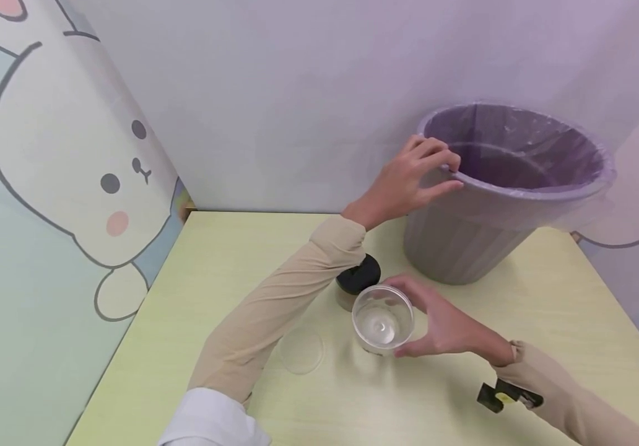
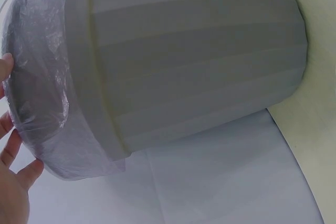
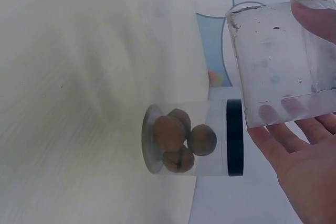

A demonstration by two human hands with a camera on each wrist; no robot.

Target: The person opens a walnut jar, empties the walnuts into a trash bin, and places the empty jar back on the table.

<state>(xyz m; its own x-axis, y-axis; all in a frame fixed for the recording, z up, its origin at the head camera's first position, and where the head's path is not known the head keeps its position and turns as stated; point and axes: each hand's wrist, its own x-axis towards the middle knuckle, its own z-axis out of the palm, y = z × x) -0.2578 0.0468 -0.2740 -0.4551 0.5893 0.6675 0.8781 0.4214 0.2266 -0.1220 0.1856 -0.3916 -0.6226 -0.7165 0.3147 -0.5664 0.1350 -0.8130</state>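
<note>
My left hand [image 1: 408, 176] grips the near left rim of a grey trash bin [image 1: 453, 248], with the thumb outside and the fingers over the edge. A thin translucent liner [image 2: 42, 51] is folded over that rim. In my right hand [image 1: 444, 322] is an open clear plastic jar [image 1: 381, 325], held around its side above the table. The right wrist view shows dark specks on its wall. Just behind it stands a clear jar with a black lid [image 1: 360, 275], holding several round brown walnuts [image 3: 170, 132]. My left forearm partly hides that jar in the head view.
A thin clear disc [image 1: 301, 352] lies flat on the pale yellow table [image 1: 230, 254], beside my left forearm. The bin stands at the table's back right, close to the plain back wall [image 1: 275, 124]. Cartoon-printed panels [image 1: 63, 155] flank both sides.
</note>
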